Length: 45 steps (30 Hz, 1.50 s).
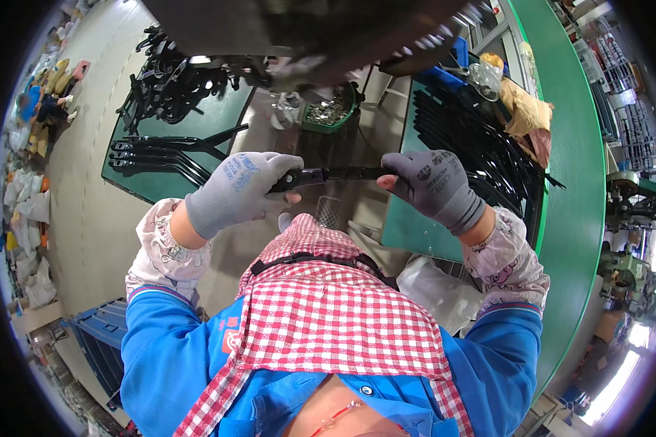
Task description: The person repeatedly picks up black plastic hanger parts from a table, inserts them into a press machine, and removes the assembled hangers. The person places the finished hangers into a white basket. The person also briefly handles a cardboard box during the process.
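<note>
Between my two hands stretches a long black metal bar (pixel 335 175) with holes along it, held level in front of my apron. My left hand (pixel 244 178), in a grey glove, is closed around its wider left end. At the other end my right hand (pixel 430 182), gloved in darker grey, pinches the bar between thumb and fingers. Bare fingertips poke out of both gloves. To the left, several black bent bars (pixel 160 154) lie in a row on a green table (pixel 135 186). On the right, a pile of black bars (pixel 459 131) rests on a green bench.
A dark machine part (pixel 306 29) overhangs the top of the view. Below it stands a green bin (pixel 329 125) of small metal pieces. A heap of black parts (pixel 171 87) covers the left table's far end. Brown paper (pixel 525 116) lies on the right bench, and a white plastic bag (pixel 437 291) sits beside me.
</note>
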Available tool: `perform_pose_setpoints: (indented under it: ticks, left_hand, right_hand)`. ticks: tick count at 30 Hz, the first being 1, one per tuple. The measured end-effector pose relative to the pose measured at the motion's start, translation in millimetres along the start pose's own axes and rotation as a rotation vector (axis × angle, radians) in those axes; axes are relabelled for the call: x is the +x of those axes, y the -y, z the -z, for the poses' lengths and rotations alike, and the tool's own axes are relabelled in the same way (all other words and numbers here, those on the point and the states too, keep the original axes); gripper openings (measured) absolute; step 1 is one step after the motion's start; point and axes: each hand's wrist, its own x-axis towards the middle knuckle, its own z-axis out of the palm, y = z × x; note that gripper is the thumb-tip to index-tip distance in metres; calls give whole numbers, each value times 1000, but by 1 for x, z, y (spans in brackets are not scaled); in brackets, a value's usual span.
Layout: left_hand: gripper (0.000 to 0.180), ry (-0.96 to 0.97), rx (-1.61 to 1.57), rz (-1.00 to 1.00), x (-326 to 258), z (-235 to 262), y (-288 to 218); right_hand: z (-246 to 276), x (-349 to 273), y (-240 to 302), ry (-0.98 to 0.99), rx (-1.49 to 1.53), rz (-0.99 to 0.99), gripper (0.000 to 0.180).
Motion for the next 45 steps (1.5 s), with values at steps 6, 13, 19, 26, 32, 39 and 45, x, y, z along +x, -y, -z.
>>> perform_pose_setpoints:
  ticks: [6, 13, 19, 26, 32, 39, 45]
  left_hand:
    - [50, 31, 44, 0, -23, 26, 50]
    - [41, -16, 117, -142, -29, 45, 98]
    - [43, 2, 358, -200, -7, 45, 110]
    - [41, -215, 525, -424, 27, 70, 117]
    - [35, -262, 605, -488, 54, 72, 128]
    - [32, -164, 564, -555, 66, 72, 141]
    - [34, 224, 338, -340, 76, 97, 127]
  right_hand:
    - [-13, 51, 34, 102, -76, -42, 30]
    - [-43, 91, 57, 174, -88, -113, 30]
    - [-58, 113, 77, -52, -346, -50, 28]
    - [-48, 120, 67, -248, -357, -131, 31]
    - [-56, 120, 45, -382, -555, -60, 41]
    - [-61, 130, 29, 254, -157, -424, 47]
    - [-65, 127, 34, -15, -313, -231, 47]
